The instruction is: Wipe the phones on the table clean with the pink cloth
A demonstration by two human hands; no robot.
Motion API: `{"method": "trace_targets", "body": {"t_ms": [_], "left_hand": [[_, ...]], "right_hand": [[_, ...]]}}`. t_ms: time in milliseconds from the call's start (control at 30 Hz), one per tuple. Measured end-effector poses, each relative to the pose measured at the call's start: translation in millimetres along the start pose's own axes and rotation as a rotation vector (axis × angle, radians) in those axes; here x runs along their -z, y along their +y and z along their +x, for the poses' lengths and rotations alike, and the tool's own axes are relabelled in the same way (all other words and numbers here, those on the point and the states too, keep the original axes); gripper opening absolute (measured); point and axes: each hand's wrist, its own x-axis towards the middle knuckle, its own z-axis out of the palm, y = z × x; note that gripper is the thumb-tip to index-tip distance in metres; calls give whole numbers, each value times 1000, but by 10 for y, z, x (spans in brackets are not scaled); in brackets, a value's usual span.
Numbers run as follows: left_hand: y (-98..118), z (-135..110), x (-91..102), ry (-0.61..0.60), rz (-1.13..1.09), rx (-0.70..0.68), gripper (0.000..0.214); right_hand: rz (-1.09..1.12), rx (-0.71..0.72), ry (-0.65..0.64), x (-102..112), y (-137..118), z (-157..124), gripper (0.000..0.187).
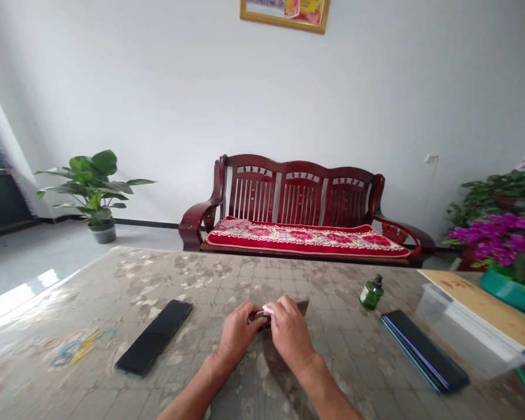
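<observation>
Phone [301,304]: in both hands, just above the table [227,274], left of the bottle [371,292] and a little nearer me. Only its bottle-side end shows past my knuckles; the rest is covered.

Left hand [236,334]: fingers curled and closed round the phone's far-from-bottle end, thumb on top. Right hand [291,331]: fingertips bunched together, pinching a small pink cloth [268,309] down onto the phone's upper face.

Handling, my judgement: thin, stiff slab with a glassy face, so slick and easy to crack on a corner. Light enough for one hand, but it would slide out of a loose pinch. The best hold is across the long edges, thumb on one and fingers on the other, keeping off the face. The cloth is soft and limp and only stays put under pressure.

Around: a black phone [155,337] lies flat well left of the bottle, beyond my left hand. A stack [424,357] of dark phones lies just right of the bottle, nearer me. Coloured bands [76,347] lie farthest left of the bottle. A clear box [459,332] sits right of the bottle, past the stack.
</observation>
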Motion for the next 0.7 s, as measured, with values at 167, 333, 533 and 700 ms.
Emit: {"method": "trace_targets", "body": {"t_ms": [167,333,533,700], "left_hand": [[15,2,0,-13,29,22,7],[45,-12,-22,-25,39,-6,8],[18,-16,-19,-16,29,-17,10],[-4,-8,-5,-15,54,1,8]], "right_hand": [[-49,-119,96,191,464,7,25],[-137,-148,122,230,528,21,25],[-102,-12,25,68,34,14,24],[-100,-58,46,180,283,0,25]]}}
